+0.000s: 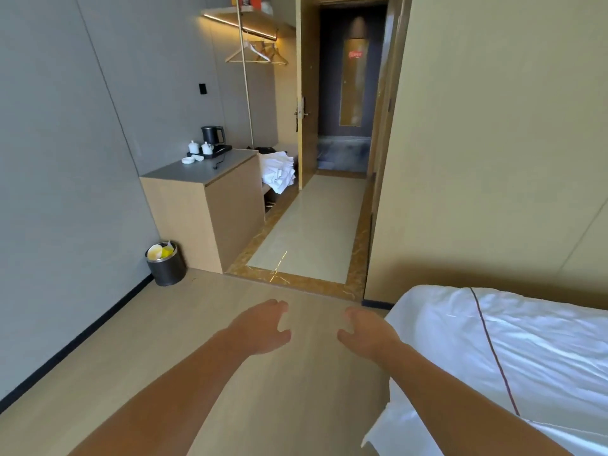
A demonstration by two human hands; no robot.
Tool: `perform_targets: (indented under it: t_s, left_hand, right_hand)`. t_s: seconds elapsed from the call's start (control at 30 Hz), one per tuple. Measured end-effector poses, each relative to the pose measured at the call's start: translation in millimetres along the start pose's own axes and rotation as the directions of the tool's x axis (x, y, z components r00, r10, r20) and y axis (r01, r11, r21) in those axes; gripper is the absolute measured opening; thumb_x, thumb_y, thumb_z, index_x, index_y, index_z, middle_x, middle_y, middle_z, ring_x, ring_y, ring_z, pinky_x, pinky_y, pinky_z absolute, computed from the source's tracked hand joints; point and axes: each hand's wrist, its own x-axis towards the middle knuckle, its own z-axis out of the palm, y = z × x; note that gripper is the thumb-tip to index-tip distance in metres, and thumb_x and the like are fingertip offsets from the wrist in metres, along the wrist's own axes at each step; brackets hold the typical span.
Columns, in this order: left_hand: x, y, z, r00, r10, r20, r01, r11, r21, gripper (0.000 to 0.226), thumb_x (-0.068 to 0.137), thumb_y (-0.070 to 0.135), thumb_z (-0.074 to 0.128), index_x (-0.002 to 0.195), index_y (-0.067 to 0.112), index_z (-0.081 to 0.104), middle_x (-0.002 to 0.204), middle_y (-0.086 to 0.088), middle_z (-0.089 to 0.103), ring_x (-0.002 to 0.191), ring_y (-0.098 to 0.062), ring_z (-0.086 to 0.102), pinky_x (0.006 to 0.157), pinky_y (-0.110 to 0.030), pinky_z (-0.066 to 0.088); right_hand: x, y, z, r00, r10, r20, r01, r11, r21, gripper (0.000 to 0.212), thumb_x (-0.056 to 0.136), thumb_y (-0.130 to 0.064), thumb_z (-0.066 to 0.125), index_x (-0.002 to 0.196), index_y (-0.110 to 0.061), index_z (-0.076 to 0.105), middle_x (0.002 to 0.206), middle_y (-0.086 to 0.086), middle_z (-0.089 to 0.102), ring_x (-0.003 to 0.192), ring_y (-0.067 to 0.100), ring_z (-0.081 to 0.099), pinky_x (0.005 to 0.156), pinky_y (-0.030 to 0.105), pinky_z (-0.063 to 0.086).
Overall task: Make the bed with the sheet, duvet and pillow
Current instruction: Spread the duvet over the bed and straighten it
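The bed fills the lower right corner, covered by a white duvet with a thin dark red stripe. A pile of white folded linen lies on a low bench beyond the cabinet, near the doorway. My left hand and my right hand are stretched out over the floor, left of the bed's corner. Both hold nothing, with fingers loosely curled and apart. No pillow shows in this view.
A wooden cabinet with a kettle tray stands against the left wall. A dark bin sits in the corner beside it. A tiled passage leads to the open door. Hangers hang above the bench.
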Motion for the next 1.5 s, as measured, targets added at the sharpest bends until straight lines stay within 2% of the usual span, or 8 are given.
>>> perform_targets:
  t_s: [0.2, 0.43, 0.6, 0.77, 0.93, 1.13, 1.37, 1.5]
  left_hand:
    - [174.4, 8.2, -19.1, 0.986, 0.155, 0.067, -0.153, 0.988, -0.028, 0.069, 0.094, 0.051, 0.055, 0.153, 0.023, 0.033, 0.158, 0.005, 0.037, 0.144, -0.017, 0.036, 0.114, -0.033, 0.033]
    - [367.1, 51.1, -38.2, 0.889, 0.4, 0.221, -0.408, 0.913, -0.013, 0.062, 0.095, 0.048, 0.053, 0.15, 0.024, 0.037, 0.155, 0.001, 0.039, 0.137, -0.021, 0.045, 0.106, -0.036, 0.039]
    - [483.5, 108.7, -36.5, 0.772, 0.543, 0.331, -0.572, 0.82, -0.009, 0.058, 0.094, 0.05, 0.053, 0.142, 0.02, 0.043, 0.137, 0.002, 0.052, 0.121, -0.02, 0.055, 0.096, -0.034, 0.046]
    - [580.1, 185.8, -7.3, 0.662, 0.637, 0.396, -0.695, 0.719, 0.006, 0.023, 0.091, 0.047, 0.053, 0.102, 0.027, 0.048, 0.088, 0.012, 0.044, 0.072, -0.01, 0.046, 0.06, -0.027, 0.033]
    - [680.4, 264.2, 36.2, 0.586, 0.65, 0.484, -0.72, 0.691, -0.056, 0.053, 0.095, 0.048, 0.051, 0.141, 0.024, 0.043, 0.133, 0.007, 0.05, 0.113, -0.014, 0.054, 0.09, -0.032, 0.047]
    - [780.8, 317.8, 109.9, 0.586, 0.559, 0.586, -0.575, 0.797, -0.186, 0.056, 0.095, 0.052, 0.051, 0.145, 0.03, 0.041, 0.147, 0.013, 0.043, 0.133, -0.011, 0.045, 0.103, -0.032, 0.041]
    - [926.0, 363.9, 263.5, 0.499, 0.519, 0.694, -0.559, 0.805, -0.201, 0.061, 0.095, 0.057, 0.049, 0.147, 0.027, 0.037, 0.15, 0.01, 0.042, 0.133, -0.014, 0.047, 0.101, -0.033, 0.042]
    - [980.7, 382.3, 361.7, 0.46, 0.552, 0.695, -0.555, 0.79, -0.26, 0.075, 0.094, 0.063, 0.046, 0.157, 0.029, 0.021, 0.161, 0.009, 0.028, 0.143, -0.014, 0.035, 0.103, -0.03, 0.033]
  right_hand:
    - [104.2, 52.8, -38.4, 0.977, 0.21, -0.04, -0.206, 0.976, 0.075, 0.055, 0.099, -0.046, 0.048, 0.148, -0.021, 0.04, 0.145, 0.002, 0.051, 0.128, 0.022, 0.053, 0.105, 0.034, 0.048]
    - [198.4, 130.4, -81.8, 0.864, 0.494, -0.095, -0.479, 0.866, 0.146, 0.064, 0.099, -0.057, 0.045, 0.153, -0.024, 0.033, 0.155, 0.0, 0.043, 0.138, 0.023, 0.045, 0.111, 0.033, 0.039]
    - [231.2, 192.7, -100.7, 0.74, 0.664, -0.111, -0.64, 0.745, 0.19, 0.064, 0.096, -0.061, 0.046, 0.149, -0.025, 0.037, 0.153, 0.0, 0.046, 0.137, 0.023, 0.048, 0.112, 0.037, 0.041]
    - [271.6, 277.1, -103.4, 0.62, 0.777, -0.107, -0.742, 0.626, 0.242, 0.064, 0.094, -0.06, 0.049, 0.146, -0.023, 0.041, 0.146, 0.003, 0.052, 0.132, 0.024, 0.052, 0.108, 0.04, 0.045]
    - [330.5, 378.1, -104.5, 0.546, 0.834, -0.083, -0.779, 0.541, 0.315, 0.061, 0.095, -0.057, 0.049, 0.143, -0.019, 0.043, 0.14, 0.004, 0.051, 0.129, 0.024, 0.051, 0.103, 0.042, 0.045]
    - [410.7, 484.0, -74.9, 0.447, 0.89, -0.094, -0.834, 0.452, 0.316, 0.07, 0.095, -0.062, 0.044, 0.15, -0.02, 0.034, 0.159, 0.007, 0.029, 0.146, 0.028, 0.032, 0.115, 0.045, 0.034]
    - [505.1, 589.6, 25.2, 0.194, 0.971, -0.142, -0.913, 0.231, 0.336, 0.088, 0.089, -0.075, 0.032, 0.159, -0.025, 0.011, 0.168, 0.009, -0.005, 0.155, 0.033, 0.0, 0.122, 0.059, 0.008]
    - [543.9, 627.9, 87.6, 0.033, 0.986, -0.166, -0.928, 0.092, 0.361, 0.092, 0.086, -0.078, 0.028, 0.16, -0.027, 0.01, 0.168, 0.01, -0.005, 0.155, 0.033, -0.004, 0.121, 0.063, 0.003]
